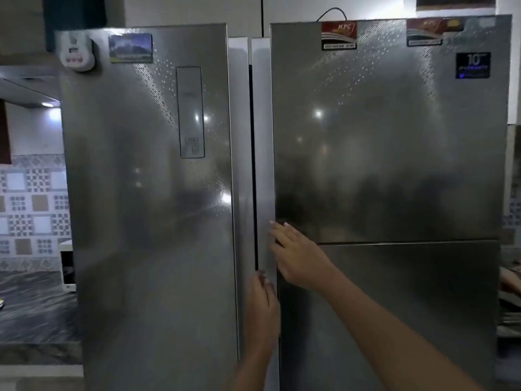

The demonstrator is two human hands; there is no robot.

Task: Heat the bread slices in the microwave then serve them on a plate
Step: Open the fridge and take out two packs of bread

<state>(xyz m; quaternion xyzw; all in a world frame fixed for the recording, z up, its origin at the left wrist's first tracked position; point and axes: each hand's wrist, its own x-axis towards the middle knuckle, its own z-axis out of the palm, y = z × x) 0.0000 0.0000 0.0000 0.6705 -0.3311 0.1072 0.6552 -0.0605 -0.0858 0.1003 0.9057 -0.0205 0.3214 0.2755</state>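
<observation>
Bread slices nowhere in view; presumably behind the fridge doors, not confirmed. No plate visible either.

Grip, taking the right door handle [263, 165] as landmark: right hand [296, 256] laid against handle's lower stretch, fingers [277, 231] loosely spread, tips curling onto the handle edge and the adjoining right door [389, 131]. Not clamped; contact looks light. Left hand [262, 309] just below the right, on the same handle, fingertips [261, 275] hooked toward the dark gap on the handle's left. Whether wrapped fully around: cannot tell, palm side hidden.

Key relation: handle's long axis vertical, both hands stacked along it, left lower, right higher. Door presumably hinged at its far right edge, so pull must come toward the body and swing rightward. Right hand nearer the door panel, left nearer the gap; left better placed to hook and pull.

Outward from handle: left door [146, 193] across the gap, shut, with control panel [190, 112], scenic magnet [130, 48] and white timer [76, 52] near its top. Red magnet [339, 34] near top of right door. White appliance [67, 263], possibly the microwave, partly hidden beyond the left door's far edge, on a dark counter [33, 306].

Judgement: very early stage, fetching not begun.
</observation>
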